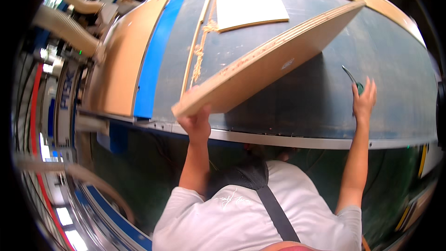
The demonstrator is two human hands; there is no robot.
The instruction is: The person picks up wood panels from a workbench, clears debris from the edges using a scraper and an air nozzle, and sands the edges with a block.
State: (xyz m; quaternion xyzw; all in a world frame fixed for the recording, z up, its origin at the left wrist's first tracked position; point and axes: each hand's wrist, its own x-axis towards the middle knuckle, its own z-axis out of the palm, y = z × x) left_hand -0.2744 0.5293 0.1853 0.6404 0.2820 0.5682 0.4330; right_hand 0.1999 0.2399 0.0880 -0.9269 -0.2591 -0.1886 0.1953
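While the left hand (198, 123) grasps the near left end of the wooden board (265, 78), apparently to steady it at a slant, the right hand (365, 101) is at a green-handled tool (359, 88); blur prevents telling whether it grips. The board stands tilted on the grey table (402, 95), its face plain tan with a small pale label (288, 63), its upper edge layered. Beyond lies a white panel (251, 4).

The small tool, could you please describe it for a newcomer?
On the right side of the grey table, find the right hand. The small tool there has a green handle and slim, curved metal end, unlike the broad, tilted board.
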